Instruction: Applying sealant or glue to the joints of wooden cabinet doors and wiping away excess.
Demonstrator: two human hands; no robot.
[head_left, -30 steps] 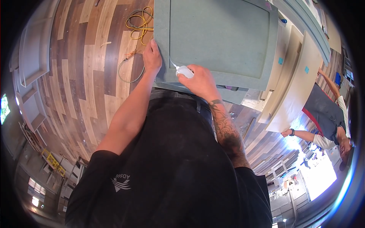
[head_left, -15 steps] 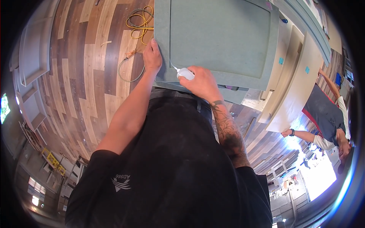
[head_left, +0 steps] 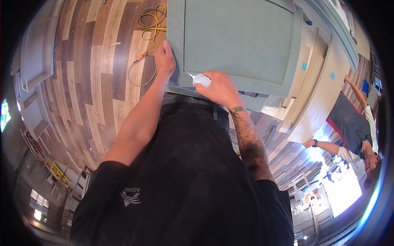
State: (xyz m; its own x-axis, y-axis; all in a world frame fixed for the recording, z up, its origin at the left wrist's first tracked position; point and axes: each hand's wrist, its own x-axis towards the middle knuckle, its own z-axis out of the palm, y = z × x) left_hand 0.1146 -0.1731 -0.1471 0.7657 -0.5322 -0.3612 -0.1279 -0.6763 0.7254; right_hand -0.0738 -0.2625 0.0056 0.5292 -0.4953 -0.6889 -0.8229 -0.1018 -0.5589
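Fingers (head_left: 212,74) of the right hand (head_left: 225,87) are curling around a bottle (head_left: 202,80); the left hand (head_left: 165,62) is touching the left edge of a panel (head_left: 242,41), its grip unclear. Plank floor (head_left: 96,80) is stretching leftward; over the grey-green panel's near-left corner, the whitish bottle is tilting.

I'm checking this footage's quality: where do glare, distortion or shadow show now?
In the head view, a bright patch at lower right is blown out; in that view too, floorboards bow toward the rim, a soft shadow darkens the grey-green panel beside the left hand, and the white bottle looks fairly sharp.
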